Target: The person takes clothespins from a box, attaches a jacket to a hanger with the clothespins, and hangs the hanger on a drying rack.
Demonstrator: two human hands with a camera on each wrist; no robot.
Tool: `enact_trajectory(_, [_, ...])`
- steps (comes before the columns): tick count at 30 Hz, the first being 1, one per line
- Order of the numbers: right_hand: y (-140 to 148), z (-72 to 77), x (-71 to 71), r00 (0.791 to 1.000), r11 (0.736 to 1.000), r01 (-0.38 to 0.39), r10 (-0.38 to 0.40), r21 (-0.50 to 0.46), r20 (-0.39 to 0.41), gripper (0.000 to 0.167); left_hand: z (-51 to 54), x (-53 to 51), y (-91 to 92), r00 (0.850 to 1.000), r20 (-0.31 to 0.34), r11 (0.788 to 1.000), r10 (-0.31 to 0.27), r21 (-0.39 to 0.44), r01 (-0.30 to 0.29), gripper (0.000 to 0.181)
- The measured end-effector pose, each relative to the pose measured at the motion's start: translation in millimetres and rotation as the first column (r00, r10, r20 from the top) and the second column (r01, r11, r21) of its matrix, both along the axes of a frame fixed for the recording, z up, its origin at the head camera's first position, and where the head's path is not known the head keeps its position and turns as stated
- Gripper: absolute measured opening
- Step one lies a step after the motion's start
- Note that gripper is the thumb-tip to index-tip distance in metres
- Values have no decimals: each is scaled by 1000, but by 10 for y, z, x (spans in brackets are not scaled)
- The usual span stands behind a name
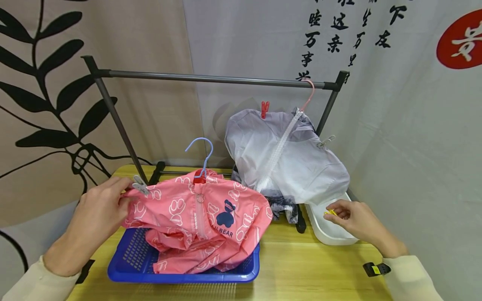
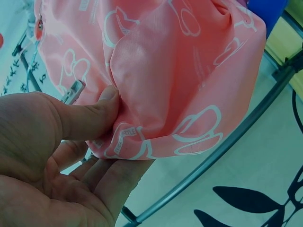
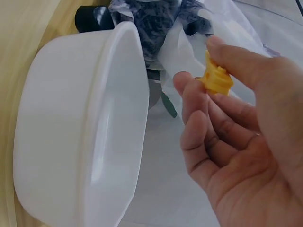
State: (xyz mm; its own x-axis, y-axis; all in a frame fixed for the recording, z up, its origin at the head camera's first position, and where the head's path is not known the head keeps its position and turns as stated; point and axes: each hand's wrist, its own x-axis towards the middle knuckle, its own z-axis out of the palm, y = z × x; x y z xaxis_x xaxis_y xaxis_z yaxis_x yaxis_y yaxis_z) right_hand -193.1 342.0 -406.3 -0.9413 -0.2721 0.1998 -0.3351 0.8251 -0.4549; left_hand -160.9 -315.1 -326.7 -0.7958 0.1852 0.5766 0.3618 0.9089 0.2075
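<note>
My left hand (image 1: 98, 209) pinches one shoulder of a pink children's jacket (image 1: 177, 213) between thumb and fingers. Close to that grip, a grey clothespin (image 1: 141, 185) is clipped on the cloth. From the jacket's collar rises the hook of a blue hanger (image 1: 209, 155), not touching the rail. The jacket's lower part lies in a blue basket (image 1: 184, 277). Over a white tub (image 1: 324, 239) at the right, my right hand (image 1: 357, 219) pinches a small yellow clothespin (image 3: 218, 79) between thumb and fingertips. Its other fingers are loosely curled.
A dark metal rack's top rail (image 1: 203, 78) spans the table (image 1: 297, 267). At its right end a pale grey jacket (image 1: 248, 146) hangs from a pink hanger (image 1: 311, 93), with a red clothespin (image 1: 265, 109) and a clear one (image 1: 326, 141) on it. A printed curtain stands behind.
</note>
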Motion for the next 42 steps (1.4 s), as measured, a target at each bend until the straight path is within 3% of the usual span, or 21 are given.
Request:
enact_trajectory(16, [-183,15,43,983,995,-54,39,-78,-180,26,-11,0,13,1000,22,1000,11,11,-11,36])
enact_trajectory(28, [-384,57,21,948,983,-120,73,-136,-311,33,-34,-22,21,999,21,1000,26,9,-26,38])
enact_trajectory(42, [-586,80,-52,912,953,-216,119,-212,-393,42,-44,-35,3,999,23,1000,24,15,-24,40])
